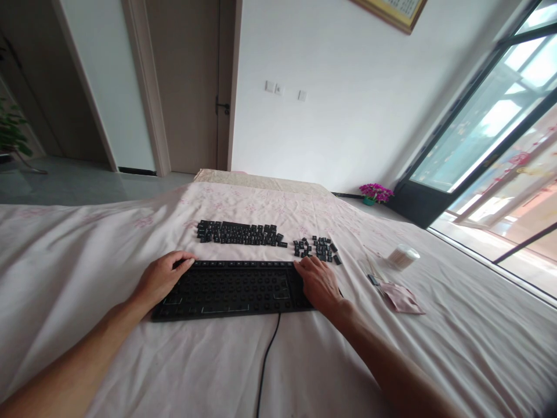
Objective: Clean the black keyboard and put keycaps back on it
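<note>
A black keyboard (230, 290) lies on the pale pink cloth, most of its keys stripped to bare sockets, with a row of small caps along its far edge. My left hand (164, 276) grips its left end, thumb at the far corner. Over the right end, my right hand (317, 281) is closed with its fingers at the far edge, hiding part of the number pad. Beyond the keyboard sit loose black keycaps, in a large block (239, 233) and a smaller scattered group (322, 249).
A black cable (266, 354) runs from the keyboard towards me. On the right are a round white container (404, 256), a pink cloth piece (402, 297) and a small dark item (373, 280). Pink flowers (376, 193) stand on the floor near the glass door (444, 197).
</note>
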Tool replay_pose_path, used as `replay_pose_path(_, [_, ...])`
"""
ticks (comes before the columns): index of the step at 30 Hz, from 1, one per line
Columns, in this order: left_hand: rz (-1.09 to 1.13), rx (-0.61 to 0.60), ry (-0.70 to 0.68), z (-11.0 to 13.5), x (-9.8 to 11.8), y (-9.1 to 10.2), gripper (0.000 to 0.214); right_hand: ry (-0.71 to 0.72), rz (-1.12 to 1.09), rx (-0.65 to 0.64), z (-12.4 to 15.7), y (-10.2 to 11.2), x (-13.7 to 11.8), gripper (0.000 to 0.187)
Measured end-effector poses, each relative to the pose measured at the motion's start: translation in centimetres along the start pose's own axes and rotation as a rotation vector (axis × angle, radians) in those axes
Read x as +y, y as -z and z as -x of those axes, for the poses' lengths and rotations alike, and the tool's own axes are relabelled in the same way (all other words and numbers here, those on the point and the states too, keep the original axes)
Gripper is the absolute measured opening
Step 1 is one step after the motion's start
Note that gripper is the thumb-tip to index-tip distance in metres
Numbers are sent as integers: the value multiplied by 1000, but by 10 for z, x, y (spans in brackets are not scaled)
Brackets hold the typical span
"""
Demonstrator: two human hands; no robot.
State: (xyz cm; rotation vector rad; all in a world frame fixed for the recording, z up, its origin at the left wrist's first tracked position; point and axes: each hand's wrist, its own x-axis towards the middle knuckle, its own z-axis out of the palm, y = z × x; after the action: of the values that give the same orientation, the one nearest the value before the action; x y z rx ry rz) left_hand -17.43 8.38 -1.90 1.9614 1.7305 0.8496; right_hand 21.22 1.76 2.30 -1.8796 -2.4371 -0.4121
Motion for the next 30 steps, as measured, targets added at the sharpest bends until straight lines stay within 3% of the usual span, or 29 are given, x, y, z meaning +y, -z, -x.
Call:
replay_pose_path(6, [4, -4, -8, -1, -2, -1, 36, 3, -18, -14, 2, 8, -5, 38])
replay_pose_path(10, [7, 5, -26, -2, -4, -2, 36, -22, -188, 30, -10, 7, 20, 38])
replay_pose_path(13, [11, -1, -36, -4, -7, -4, 36, -204, -290, 89, -31, 4, 54, 39])
replay_pose_path(15, [13, -5, -35, -4, -9, -5, 36, -401, -283, 38, -49, 1, 77, 35])
replay_pose_path(19, [12, -23, -30, -5, -9, -5, 36, -483, -240, 12, -79, -5, 102, 32])
replay_pose_path(30, [0, -27, -7, -5, -10, -5, 36, -487, -91, -121, -126, -21, 97, 21])
